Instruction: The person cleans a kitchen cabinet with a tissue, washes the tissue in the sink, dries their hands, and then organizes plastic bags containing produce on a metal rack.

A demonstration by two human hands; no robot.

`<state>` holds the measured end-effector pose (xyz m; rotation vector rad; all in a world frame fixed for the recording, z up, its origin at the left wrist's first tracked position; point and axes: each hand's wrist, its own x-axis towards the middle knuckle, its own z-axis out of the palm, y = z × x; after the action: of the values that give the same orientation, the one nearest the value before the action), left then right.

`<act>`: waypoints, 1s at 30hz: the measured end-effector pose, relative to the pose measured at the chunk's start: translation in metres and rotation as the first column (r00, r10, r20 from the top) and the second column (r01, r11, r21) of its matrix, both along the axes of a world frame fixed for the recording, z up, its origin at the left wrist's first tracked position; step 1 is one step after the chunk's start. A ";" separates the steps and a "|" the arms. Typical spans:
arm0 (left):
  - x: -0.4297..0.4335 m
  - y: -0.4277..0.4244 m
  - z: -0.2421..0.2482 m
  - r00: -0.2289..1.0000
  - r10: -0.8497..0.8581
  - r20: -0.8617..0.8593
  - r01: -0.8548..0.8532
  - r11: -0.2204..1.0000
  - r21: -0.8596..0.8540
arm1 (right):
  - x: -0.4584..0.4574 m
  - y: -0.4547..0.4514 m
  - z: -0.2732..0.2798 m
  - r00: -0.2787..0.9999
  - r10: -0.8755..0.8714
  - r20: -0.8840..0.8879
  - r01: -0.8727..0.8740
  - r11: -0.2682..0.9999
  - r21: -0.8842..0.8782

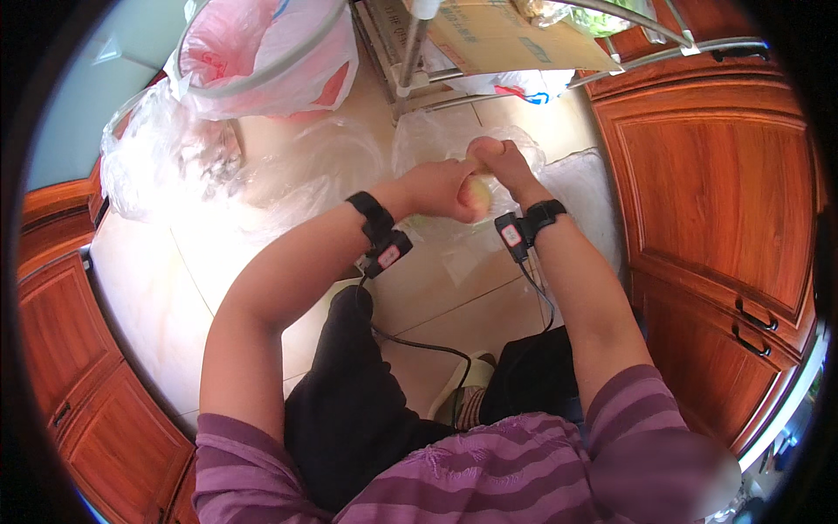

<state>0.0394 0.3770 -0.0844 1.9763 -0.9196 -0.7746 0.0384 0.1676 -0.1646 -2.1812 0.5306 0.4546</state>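
Before me, over a clear plastic bag (pixel 422 134) spread on the tiled floor, my two hands are close together. My left hand (pixel 440 187) is wrapped around a yellow and red round fruit (pixel 478 195), perhaps a peach or an apple. A second pinkish fruit (pixel 483 148) is in the grip of my right hand (pixel 516 171), just above the first. Fingers cover part of both fruits. Whether the fruits touch each other cannot be told. Black straps with small cabled devices circle both wrists.
A hoop-rimmed bin with a pink and white plastic bag (pixel 262 72) stands at the upper left. Below it lies another clear bag (pixel 163 157). A metal rack (pixel 409 59) holds flattened cardboard (pixel 504 39). Wooden cabinets (pixel 720 190) flank both sides.
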 end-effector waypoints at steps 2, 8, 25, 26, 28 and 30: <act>-0.016 0.000 -0.016 0.963 0.014 0.270 -0.089 0.960 0.267 | -0.002 0.003 0.004 0.977 0.205 -0.064 -0.215 0.928 -0.305; -0.037 0.013 -0.030 0.989 0.133 0.059 -0.146 0.895 0.421 | -0.013 0.016 0.019 0.876 0.291 -0.384 -0.434 0.823 -0.367; -0.060 0.016 -0.015 0.975 -0.014 0.223 -0.046 0.964 0.261 | -0.112 0.037 0.079 0.377 0.922 0.084 -0.910 0.386 -0.154; -0.058 0.023 -0.010 0.980 0.000 0.199 -0.047 0.972 0.231 | -0.108 0.038 0.080 0.387 0.922 0.021 -0.908 0.385 -0.166; -0.048 0.044 -0.001 0.938 0.210 0.275 -0.221 0.975 0.008 | -0.099 0.041 0.086 0.403 0.904 -0.145 -0.908 0.375 -0.187; -0.037 0.075 0.003 0.815 0.416 0.403 -0.324 0.904 -0.279 | -0.091 0.044 0.097 0.412 0.897 -0.159 -0.908 0.391 -0.149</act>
<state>0.0028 0.4525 -0.0818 2.1016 -0.7878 0.0168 -0.0526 0.2115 -0.0676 -2.5202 -0.7586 1.0775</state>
